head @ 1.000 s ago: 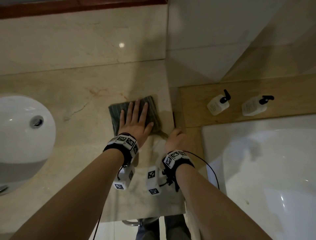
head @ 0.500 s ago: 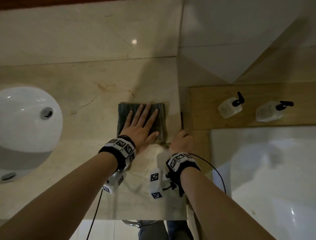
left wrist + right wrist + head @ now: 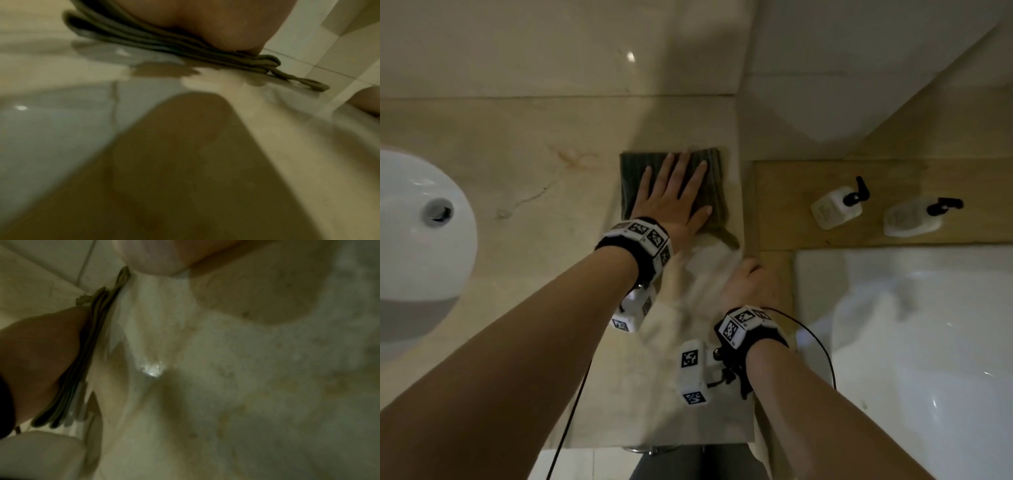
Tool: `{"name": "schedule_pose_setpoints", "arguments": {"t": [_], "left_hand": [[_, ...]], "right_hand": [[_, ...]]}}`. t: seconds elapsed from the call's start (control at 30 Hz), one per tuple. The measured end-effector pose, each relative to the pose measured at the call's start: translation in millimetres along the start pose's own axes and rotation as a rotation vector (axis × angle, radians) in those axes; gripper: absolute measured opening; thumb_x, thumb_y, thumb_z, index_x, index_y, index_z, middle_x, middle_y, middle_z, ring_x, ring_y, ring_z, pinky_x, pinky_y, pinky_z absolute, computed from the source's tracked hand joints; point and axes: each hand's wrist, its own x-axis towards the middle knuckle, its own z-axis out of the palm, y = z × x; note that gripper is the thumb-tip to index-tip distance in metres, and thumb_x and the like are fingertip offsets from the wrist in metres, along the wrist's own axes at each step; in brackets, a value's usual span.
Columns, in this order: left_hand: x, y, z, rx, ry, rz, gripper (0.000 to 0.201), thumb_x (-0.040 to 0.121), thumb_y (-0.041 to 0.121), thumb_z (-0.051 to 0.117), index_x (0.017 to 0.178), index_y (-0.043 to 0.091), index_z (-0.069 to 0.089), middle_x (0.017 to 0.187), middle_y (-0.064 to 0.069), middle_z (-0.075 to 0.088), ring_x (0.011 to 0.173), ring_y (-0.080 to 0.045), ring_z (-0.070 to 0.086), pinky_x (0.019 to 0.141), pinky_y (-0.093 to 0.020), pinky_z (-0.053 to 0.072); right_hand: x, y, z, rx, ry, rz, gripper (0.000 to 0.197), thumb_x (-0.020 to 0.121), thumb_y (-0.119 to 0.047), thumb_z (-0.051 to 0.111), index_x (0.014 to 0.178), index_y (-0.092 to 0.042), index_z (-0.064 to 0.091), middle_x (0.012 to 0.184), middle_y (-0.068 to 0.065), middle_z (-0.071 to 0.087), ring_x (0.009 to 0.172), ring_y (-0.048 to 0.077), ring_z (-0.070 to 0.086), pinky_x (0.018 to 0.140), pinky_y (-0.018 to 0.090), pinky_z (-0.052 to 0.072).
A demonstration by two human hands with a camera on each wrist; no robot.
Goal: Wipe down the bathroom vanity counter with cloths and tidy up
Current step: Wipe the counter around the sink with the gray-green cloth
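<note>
Marble counter (image 3: pixel 482 137), pale beige and veined, fills the scene — and on it lies the dark green cloth (image 3: pixel 714 185), folded into a thick pad near the counter's right end. Left hand (image 3: pixel 671 202) is flat on top of it, fingers (image 3: pixel 700 178) straight and spread, palm pressing down; the left wrist view shows the stacked folds (image 3: pixel 144 39) squeezed under the palm, with a loose corner trailing out to the right. Right hand (image 3: pixel 751 286) sits near the counter's right edge, just below that trailing corner, over a pale blurred patch — how its fingers lie, or whether they hold anything, I cannot tell. At far left, a white basin (image 3: pixel 417 219) with a metal drain plug. On the wooden ledge (image 3: pixel 784 205) to the right stand two pale pump bottles (image 3: pixel 834 209) with black heads, side by side, contents not discernible; below them, a white bathtub (image 3: pixel 911 342).
</note>
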Motion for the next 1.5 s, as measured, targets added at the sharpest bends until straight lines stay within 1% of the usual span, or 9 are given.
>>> {"name": "schedule_pose_setpoints", "arguments": {"t": [0.23, 0.33, 0.4, 0.47, 0.6, 0.73, 0.93, 1.03, 1.5], "left_hand": [[1, -1, -3, 0.004, 0.023, 0.017, 0.071, 0.095, 0.061, 0.017, 0.151, 0.031, -0.012, 0.159, 0.002, -0.02, 0.147, -0.02, -0.016, 0.118, -0.049, -0.005], [2, 0, -4, -0.008, 0.013, 0.025, 0.071, 0.095, 0.061, 0.018, 0.152, 0.031, -0.013, 0.159, 0.002, -0.021, 0.146, -0.02, -0.017, 0.118, -0.049, -0.004], [2, -1, -4, -0.005, 0.015, 0.025, 0.071, 0.095, 0.061, 0.018, 0.152, 0.03, -0.012, 0.159, 0.002, -0.02, 0.147, -0.021, -0.017, 0.118, -0.05, -0.004], [2, -1, -3, 0.0, 0.022, 0.024, 0.071, 0.095, 0.06, 0.018, 0.152, 0.03, -0.011, 0.16, 0.001, -0.019, 0.147, -0.021, -0.016, 0.118, -0.05, -0.003], [-3, 3, -2, 0.002, 0.012, 0.022, 0.071, 0.095, 0.06, 0.019, 0.152, 0.03, -0.012, 0.16, 0.001, -0.019, 0.147, -0.021, -0.017, 0.118, -0.05, -0.002], [-19, 9, 1, 0.044, 0.001, 0.039, 0.071, 0.096, 0.06, 0.018, 0.152, 0.029, -0.014, 0.159, 0.001, -0.02, 0.147, -0.022, -0.017, 0.119, -0.049, -0.004], [-34, 16, 5, 0.111, -0.069, 0.045, 0.072, 0.095, 0.059, 0.017, 0.15, 0.029, -0.019, 0.157, 0.001, -0.026, 0.145, -0.021, -0.022, 0.118, -0.048, -0.007], [-34, 17, 4, 0.121, -0.073, 0.044, 0.072, 0.095, 0.059, 0.016, 0.149, 0.029, -0.02, 0.157, 0.001, -0.027, 0.145, -0.022, -0.022, 0.118, -0.048, -0.007], [5, 18, -4, 0.078, -0.071, -0.018, 0.071, 0.095, 0.062, 0.017, 0.149, 0.033, -0.021, 0.157, 0.005, -0.027, 0.145, -0.019, -0.022, 0.117, -0.046, -0.009]], "right_hand": [[0, -4, -1, 0.008, -0.061, -0.014, 0.047, 0.102, -0.02, 0.029, 0.094, 0.009, 0.064, 0.09, 0.024, 0.064, 0.072, 0.027, 0.052, 0.049, 0.024, 0.026], [0, -4, -5, 0.024, -0.165, -0.012, 0.041, 0.103, -0.022, 0.026, 0.123, 0.002, 0.053, 0.121, 0.02, 0.056, 0.102, 0.032, 0.054, 0.069, 0.022, 0.034], [1, -3, -5, 0.003, -0.13, -0.038, 0.038, 0.103, -0.017, 0.026, 0.098, 0.004, 0.057, 0.097, 0.022, 0.06, 0.082, 0.027, 0.052, 0.052, 0.011, 0.034], [-3, -7, -6, 0.014, -0.079, 0.003, 0.047, 0.103, -0.019, 0.028, 0.072, 0.004, 0.055, 0.07, 0.015, 0.057, 0.06, 0.023, 0.045, 0.039, 0.02, 0.024], [-5, -6, -9, 0.059, -0.099, 0.008, 0.051, 0.102, -0.025, 0.03, 0.093, 0.011, 0.065, 0.071, 0.017, 0.059, 0.06, 0.025, 0.052, 0.048, 0.021, 0.027], [-4, -5, -10, 0.05, -0.05, -0.011, 0.056, 0.099, -0.03, 0.03, 0.068, 0.002, 0.063, 0.055, 0.01, 0.054, 0.05, 0.024, 0.051, 0.044, 0.025, 0.031], [1, -2, -4, 0.061, -0.065, -0.046, 0.054, 0.101, -0.027, 0.03, 0.054, -0.009, 0.049, 0.066, 0.019, 0.06, 0.061, 0.031, 0.061, 0.048, 0.028, 0.04], [2, -2, -6, 0.036, -0.156, -0.039, 0.044, 0.103, -0.024, 0.025, 0.079, -0.006, 0.057, 0.098, 0.022, 0.064, 0.076, 0.026, 0.058, 0.06, 0.025, 0.041], [6, 2, 7, 0.04, -0.066, 0.005, 0.054, 0.099, -0.032, 0.028, 0.076, -0.003, 0.067, 0.081, 0.022, 0.069, 0.07, 0.032, 0.064, 0.06, 0.035, 0.049]]}}
